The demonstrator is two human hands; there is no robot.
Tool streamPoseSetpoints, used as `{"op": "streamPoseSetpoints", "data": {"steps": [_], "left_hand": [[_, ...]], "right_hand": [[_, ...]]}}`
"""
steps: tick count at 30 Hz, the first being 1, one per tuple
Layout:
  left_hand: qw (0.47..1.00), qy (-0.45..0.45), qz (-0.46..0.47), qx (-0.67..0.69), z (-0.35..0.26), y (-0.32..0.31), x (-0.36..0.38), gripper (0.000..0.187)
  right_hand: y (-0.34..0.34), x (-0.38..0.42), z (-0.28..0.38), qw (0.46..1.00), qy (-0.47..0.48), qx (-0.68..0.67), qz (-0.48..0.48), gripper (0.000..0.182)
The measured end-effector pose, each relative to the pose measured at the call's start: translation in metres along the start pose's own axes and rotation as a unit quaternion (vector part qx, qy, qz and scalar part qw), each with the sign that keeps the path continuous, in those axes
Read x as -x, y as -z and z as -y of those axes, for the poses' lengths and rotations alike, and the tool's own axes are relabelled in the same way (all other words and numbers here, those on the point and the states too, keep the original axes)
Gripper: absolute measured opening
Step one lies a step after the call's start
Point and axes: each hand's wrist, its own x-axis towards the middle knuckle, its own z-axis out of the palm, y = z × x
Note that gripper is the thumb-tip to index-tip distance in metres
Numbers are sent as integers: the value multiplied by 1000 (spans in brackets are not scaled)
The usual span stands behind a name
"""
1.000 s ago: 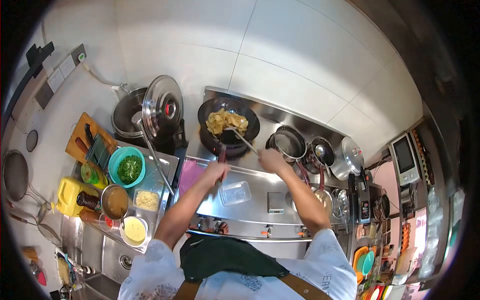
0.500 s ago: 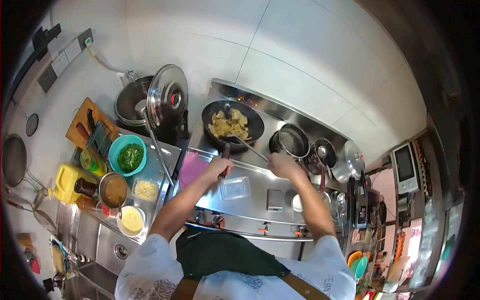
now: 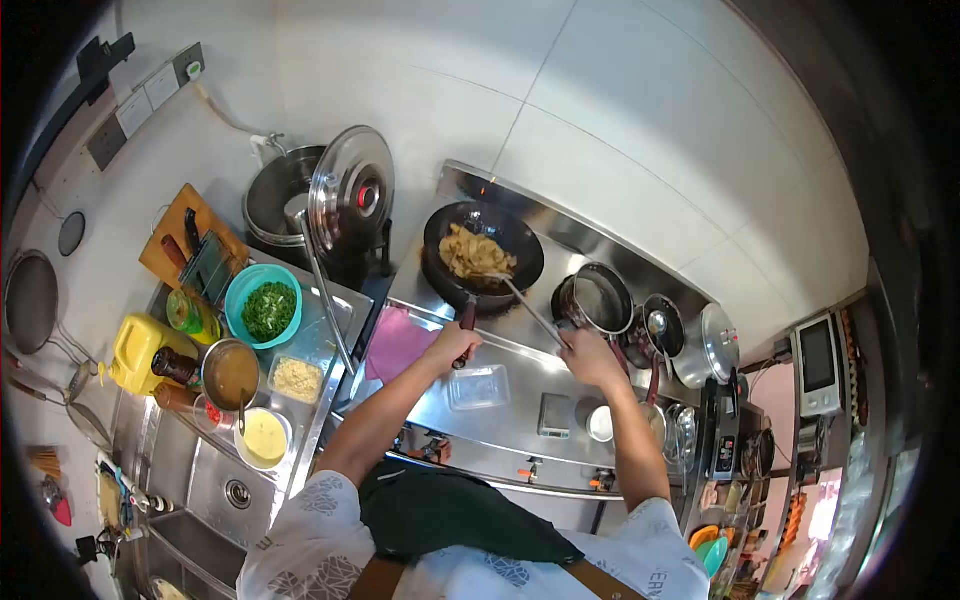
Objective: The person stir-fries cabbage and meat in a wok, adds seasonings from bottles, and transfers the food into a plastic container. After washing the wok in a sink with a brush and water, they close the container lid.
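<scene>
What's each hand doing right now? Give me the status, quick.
Left hand: closed on the wok handle.
Right hand: closed on the spatula, its tip in the food in the wok.

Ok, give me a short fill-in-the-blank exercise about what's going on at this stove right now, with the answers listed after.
1. The left hand grips the handle of the black ____.
2. The right hand holds a long spatula whose tip rests in the ____ food.
3. The teal bowl holds chopped ____.
4. The clear plastic container on the steel counter lies ____ the two forearms.

Answers: wok; yellowish; greens; between
</scene>
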Motion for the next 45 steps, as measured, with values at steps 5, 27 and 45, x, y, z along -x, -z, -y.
{"op": "streamPoseSetpoints", "data": {"steps": [5,27,45], "left_hand": [[999,9,-11,-50,30,10,-25,20],[992,-25,-55,-106,54,16,-28,25],[987,-62,-85,-118,78,16,-11,34]], "right_hand": [[-106,-83,-42,997,19,-47,-54,28],[-65,-62,-2,998,-52,30,14,33],[-27,-164,-40,805,-208,-550,78,8]]}}
